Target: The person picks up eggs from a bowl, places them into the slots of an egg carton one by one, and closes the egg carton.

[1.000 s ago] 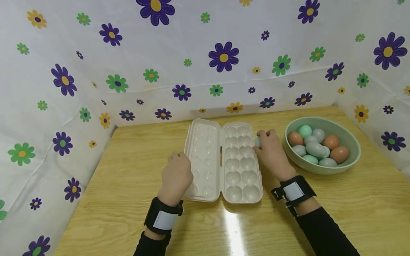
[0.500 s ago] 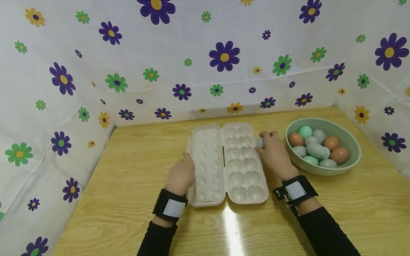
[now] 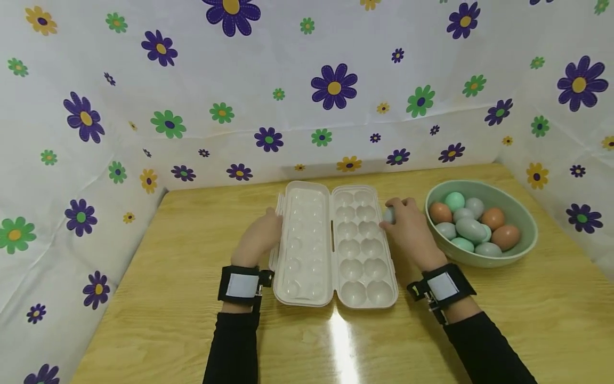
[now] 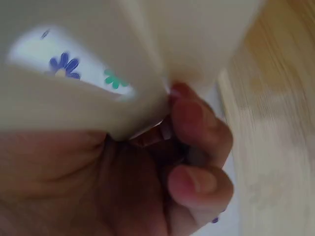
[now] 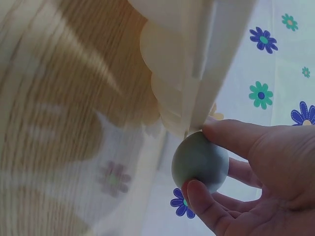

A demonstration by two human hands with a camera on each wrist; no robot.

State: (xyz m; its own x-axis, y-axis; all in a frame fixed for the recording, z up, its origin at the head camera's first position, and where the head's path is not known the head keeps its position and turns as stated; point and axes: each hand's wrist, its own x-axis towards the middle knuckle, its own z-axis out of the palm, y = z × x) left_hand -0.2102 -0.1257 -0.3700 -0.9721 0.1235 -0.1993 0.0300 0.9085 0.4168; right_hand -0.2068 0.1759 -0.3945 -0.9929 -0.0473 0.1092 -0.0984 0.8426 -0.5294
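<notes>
A white plastic egg carton point(image 3: 333, 250) lies unfolded on the table, its two rows of hollows on the right half and its lid point(image 3: 304, 245) on the left. My left hand point(image 3: 259, 237) is at the lid's outer left edge. In the left wrist view its curled fingers point(image 4: 202, 123) grip that edge. Just right of the carton, my right hand point(image 3: 410, 232) holds a pale grey-blue egg point(image 5: 199, 162) between thumb and fingers. The right wrist view has this egg touching or very near the carton's rim; I cannot tell which.
To the right stands a pale green bowl point(image 3: 525, 242) with several brown, grey and mint eggs point(image 3: 470, 229). A flower-printed white cloth point(image 3: 230, 74) hangs behind and along both sides of the wooden table point(image 3: 182, 277).
The carton shifted slightly right with its lid turning, then back left. My left hand has moved up along the lid's outer edge. My right hand stays nearly in place with the egg.
</notes>
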